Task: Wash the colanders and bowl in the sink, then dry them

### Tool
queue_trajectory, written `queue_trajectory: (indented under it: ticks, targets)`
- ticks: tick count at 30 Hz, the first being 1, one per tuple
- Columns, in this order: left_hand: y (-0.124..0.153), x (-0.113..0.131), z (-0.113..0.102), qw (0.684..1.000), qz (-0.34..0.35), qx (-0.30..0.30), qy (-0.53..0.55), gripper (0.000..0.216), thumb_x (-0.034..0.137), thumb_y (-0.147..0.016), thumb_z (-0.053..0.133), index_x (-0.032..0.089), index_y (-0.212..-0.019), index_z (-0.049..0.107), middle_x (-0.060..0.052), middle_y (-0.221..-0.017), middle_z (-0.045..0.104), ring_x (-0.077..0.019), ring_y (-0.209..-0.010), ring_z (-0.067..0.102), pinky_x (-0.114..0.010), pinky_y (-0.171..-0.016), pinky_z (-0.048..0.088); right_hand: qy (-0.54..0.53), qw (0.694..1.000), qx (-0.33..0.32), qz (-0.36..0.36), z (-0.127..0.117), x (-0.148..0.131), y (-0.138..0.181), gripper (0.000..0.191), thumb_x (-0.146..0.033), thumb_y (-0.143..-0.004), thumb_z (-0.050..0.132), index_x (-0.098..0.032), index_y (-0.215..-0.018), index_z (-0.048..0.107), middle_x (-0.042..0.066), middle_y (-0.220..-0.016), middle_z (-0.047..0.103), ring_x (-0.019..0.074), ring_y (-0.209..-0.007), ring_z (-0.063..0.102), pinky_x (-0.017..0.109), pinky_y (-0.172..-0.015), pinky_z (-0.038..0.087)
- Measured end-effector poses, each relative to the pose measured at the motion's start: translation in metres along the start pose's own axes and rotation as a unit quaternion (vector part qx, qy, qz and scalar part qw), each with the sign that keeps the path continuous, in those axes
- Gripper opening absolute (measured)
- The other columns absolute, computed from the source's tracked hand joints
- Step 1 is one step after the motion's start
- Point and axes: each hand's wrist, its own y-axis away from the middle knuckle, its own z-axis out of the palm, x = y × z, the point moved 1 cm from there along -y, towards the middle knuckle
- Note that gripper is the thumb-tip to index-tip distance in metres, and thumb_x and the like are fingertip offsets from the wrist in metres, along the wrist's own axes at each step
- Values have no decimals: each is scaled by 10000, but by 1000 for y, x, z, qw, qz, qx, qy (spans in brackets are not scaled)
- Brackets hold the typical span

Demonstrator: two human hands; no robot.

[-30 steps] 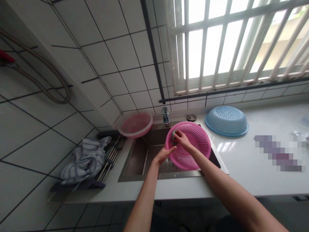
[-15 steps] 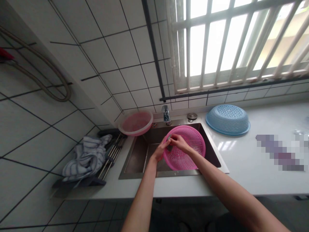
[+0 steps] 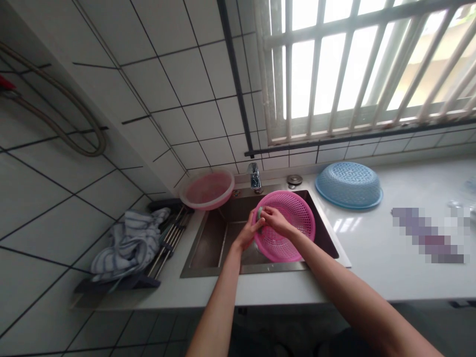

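Observation:
A pink perforated strainer basket (image 3: 293,223) is tilted over the steel sink (image 3: 211,243). My left hand (image 3: 246,234) grips its left rim, fingers closed on the edge. My right hand (image 3: 273,220) is inside the basket near that rim, fingers closed on a small greenish scrubbing pad (image 3: 259,213) pressed against the plastic. Both forearms reach in from the bottom of the view.
A pale pink basin (image 3: 207,190) sits at the sink's back left corner beside the tap (image 3: 255,177). A blue strainer (image 3: 348,185) lies upside down on the white counter (image 3: 372,258). A striped cloth (image 3: 128,243) lies on a rack at the left. A barred window is above.
The pink strainer has been lowered and turned in the sink. My left hand moved from below its rim up onto the left edge, close to my right hand with the pad.

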Motion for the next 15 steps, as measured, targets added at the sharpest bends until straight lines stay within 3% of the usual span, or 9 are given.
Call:
queue_trajectory:
  ticks: [2,4,6,10,12,15]
  targets:
    - [-1,2,5,999,10,-9,-37,806,511,-856,872,268,-1542,525,-139,-1621,546,-361,-1541,466,-536,-1307,324,-55,993,103,-22,-12,-6,-5,456,-620,-825,792,-210,-957,640,8,-896,644,146,-749,578,268,-698,504]
    - [-2,2,7,997,11,-13,-75,835,518,-835,885,262,-1535,510,-145,-1591,555,-359,-1513,491,-540,-1302,329,-80,984,155,-31,-19,-9,-8,462,-623,-815,786,-217,-960,620,4,-912,639,149,-771,586,276,-731,512]
    - [-1,0,5,995,7,-9,-103,834,536,-810,901,249,-1495,521,-147,-1524,595,-353,-1468,535,-538,-1289,348,-40,992,113,-31,-18,-9,-6,425,-578,-814,799,-210,-943,628,6,-910,639,145,-770,570,265,-714,488]
    - [0,-3,-1,993,-4,15,-114,895,579,-756,932,231,-1467,514,-164,-1436,656,-359,-1387,612,-551,-1247,399,57,997,-55,-12,-2,-1,0,337,-483,-824,805,-194,-849,635,-20,-792,589,120,-678,466,242,-607,373]
    - [0,-2,-1,992,2,17,-121,1033,558,-715,965,243,-1548,443,-187,-1514,615,-368,-1425,588,-554,-1259,384,62,996,-61,-15,1,2,1,326,-466,-815,811,-194,-837,633,-25,-779,582,120,-676,466,244,-607,373]
    - [0,2,3,989,31,3,-142,1159,499,-638,1019,261,-1599,416,-193,-1658,490,-372,-1561,449,-520,-1322,287,40,999,3,-22,-6,3,-4,357,-488,-795,834,-195,-891,655,2,-860,632,137,-728,540,257,-652,439]
